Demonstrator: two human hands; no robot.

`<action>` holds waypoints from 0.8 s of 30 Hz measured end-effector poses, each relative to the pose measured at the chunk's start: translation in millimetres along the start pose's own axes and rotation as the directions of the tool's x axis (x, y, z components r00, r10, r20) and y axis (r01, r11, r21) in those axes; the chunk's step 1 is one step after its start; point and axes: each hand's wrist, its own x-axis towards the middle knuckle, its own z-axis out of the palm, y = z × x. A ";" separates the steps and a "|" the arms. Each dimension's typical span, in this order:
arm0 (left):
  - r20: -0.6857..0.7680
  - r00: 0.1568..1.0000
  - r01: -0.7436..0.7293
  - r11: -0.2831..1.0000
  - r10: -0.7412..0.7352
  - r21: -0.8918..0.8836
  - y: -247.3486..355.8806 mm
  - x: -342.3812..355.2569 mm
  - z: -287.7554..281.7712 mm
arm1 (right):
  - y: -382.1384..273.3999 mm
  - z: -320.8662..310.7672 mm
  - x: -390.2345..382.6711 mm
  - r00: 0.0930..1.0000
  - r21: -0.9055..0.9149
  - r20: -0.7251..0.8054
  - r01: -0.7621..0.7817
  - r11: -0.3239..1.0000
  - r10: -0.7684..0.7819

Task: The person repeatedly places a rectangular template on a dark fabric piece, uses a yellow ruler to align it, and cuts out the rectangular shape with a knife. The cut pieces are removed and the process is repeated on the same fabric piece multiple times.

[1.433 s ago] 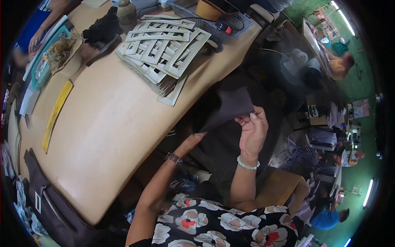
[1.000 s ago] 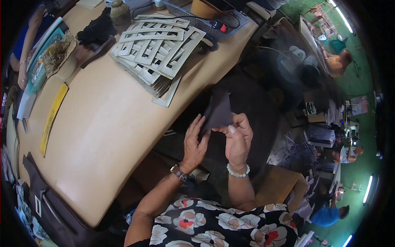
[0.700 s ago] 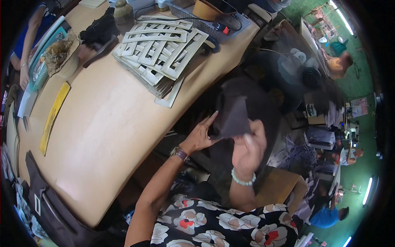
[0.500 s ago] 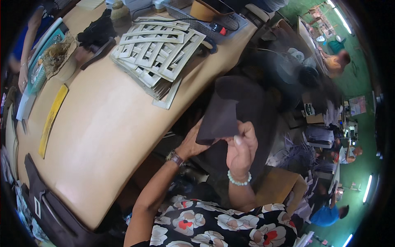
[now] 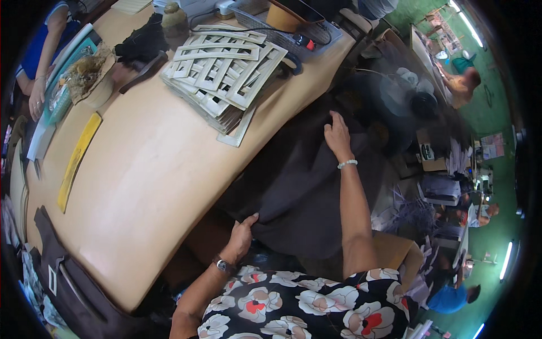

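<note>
A large piece of dark brown cloth (image 5: 299, 198) is spread over my lap and hangs beside the table's edge, with soft folds running across it. At its near left edge my left hand (image 5: 240, 236) is closed on the cloth, thumb on top and fingers underneath out of sight. My right hand (image 5: 338, 137) reaches to the far part of the same cloth and grips it there; most of its fingertips are hidden. On the table, a stack of pale slotted templates (image 5: 226, 73) lies beyond the hands.
A yellow strip (image 5: 79, 161) lies on the tan table (image 5: 141, 169). A dark bag piece (image 5: 73, 282) rests at the near left. A jar (image 5: 174, 25), a dark-handled tool (image 5: 144, 73) and a basket (image 5: 327, 37) stand farther back. Other people work at left and right.
The smaller folded dark piece between my hands is no longer seen there. My hands have moved apart, right one farther away, left one nearer, and the large cloth is spread between them.
</note>
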 end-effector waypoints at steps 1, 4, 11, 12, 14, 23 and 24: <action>-0.043 0.999 0.012 1.000 -0.010 0.026 -1.8 0.8 0.0 | 3.4 6.6 7.7 0.999 -0.056 0.010 0.050 0.997 -0.050; 0.034 0.999 -0.028 0.998 0.030 -0.051 -0.6 -3.3 2.7 | 8.2 23.9 27.4 0.994 -0.195 0.108 0.034 0.980 -0.013; 0.041 0.998 -0.058 0.996 0.055 0.065 9.4 -18.2 10.1 | 28.3 26.6 34.3 0.963 -0.297 0.153 -0.170 0.940 0.223; -0.014 0.998 -0.056 0.998 0.056 0.030 5.7 -13.0 4.6 | 27.4 23.4 41.6 0.949 -0.254 0.186 -0.204 0.946 0.255; -0.053 0.997 0.051 0.997 -0.048 0.055 9.1 -10.2 -6.2 | 23.5 16.8 43.8 0.909 -0.175 0.272 -0.277 0.945 0.317; -0.218 0.975 0.048 0.998 -0.037 0.047 -12.7 14.2 -21.0 | 22.2 24.6 33.4 0.953 -0.087 0.104 -0.278 0.957 0.286; -0.194 0.980 0.049 0.998 -0.040 0.039 -11.5 12.9 -19.4 | 19.1 22.7 33.7 0.938 -0.083 0.135 -0.311 0.947 0.320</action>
